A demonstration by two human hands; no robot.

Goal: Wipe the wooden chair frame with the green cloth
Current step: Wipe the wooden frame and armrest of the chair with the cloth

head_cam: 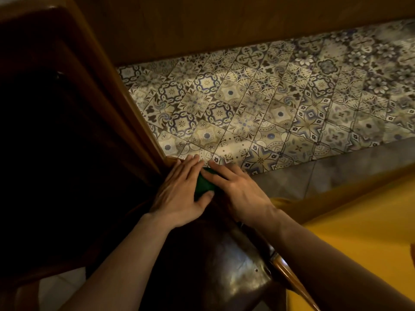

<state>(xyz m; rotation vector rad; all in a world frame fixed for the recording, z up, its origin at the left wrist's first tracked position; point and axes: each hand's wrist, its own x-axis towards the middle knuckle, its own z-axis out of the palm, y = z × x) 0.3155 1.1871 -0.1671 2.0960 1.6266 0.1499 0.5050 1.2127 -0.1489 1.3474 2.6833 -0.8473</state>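
Observation:
The wooden chair frame (pixel 125 104) runs diagonally from the top left down to the middle of the head view, with a dark brown leather seat (pixel 215 265) below it. A small green cloth (pixel 203 184) lies at the corner where frame and seat meet. My left hand (pixel 179 191) lies flat with its palm partly over the cloth, thumb pressed along its lower edge. My right hand (pixel 238 189) covers the cloth's right side, fingers stretched over it. Most of the cloth is hidden between both hands.
Patterned floor tiles (pixel 258 104) spread beyond the chair, bordered by a brown wooden wall panel (pixel 224 23) at the top. Yellow fabric (pixel 359 243) fills the lower right. A glossy wooden rail (pixel 289 279) edges the seat on the right. The left side lies in deep shadow.

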